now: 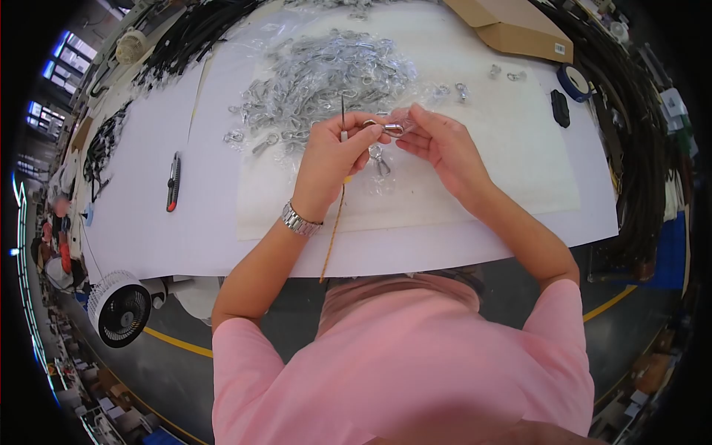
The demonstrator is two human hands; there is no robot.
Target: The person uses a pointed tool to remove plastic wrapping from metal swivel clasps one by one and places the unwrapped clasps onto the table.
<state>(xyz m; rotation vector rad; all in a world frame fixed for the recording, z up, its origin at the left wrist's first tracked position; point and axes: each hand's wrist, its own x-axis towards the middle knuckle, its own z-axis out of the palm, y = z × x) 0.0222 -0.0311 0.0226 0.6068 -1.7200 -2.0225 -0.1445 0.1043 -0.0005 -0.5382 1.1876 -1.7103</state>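
My left hand (337, 152), with a metal-band watch on its wrist, has its fingers closed round a metal clasp (393, 130) and a thin pointed tool (343, 111) that sticks up between them. A brown cord (334, 233) hangs below this hand. My right hand (441, 144) pinches a clear plastic wrapper (403, 116) at the clasp's other end. Just below the hands lies another metal clasp (380, 162) in clear plastic. Beyond them spreads a large pile of wrapped metal clasps (319, 74).
A utility knife (173, 182) lies on the white table (215, 156) at the left. Toward the right back are a cardboard box (519, 30), blue tape roll (574, 82) and black bundle (560, 108). Dark straps line both sides. A fan (123, 310) stands at the lower left.
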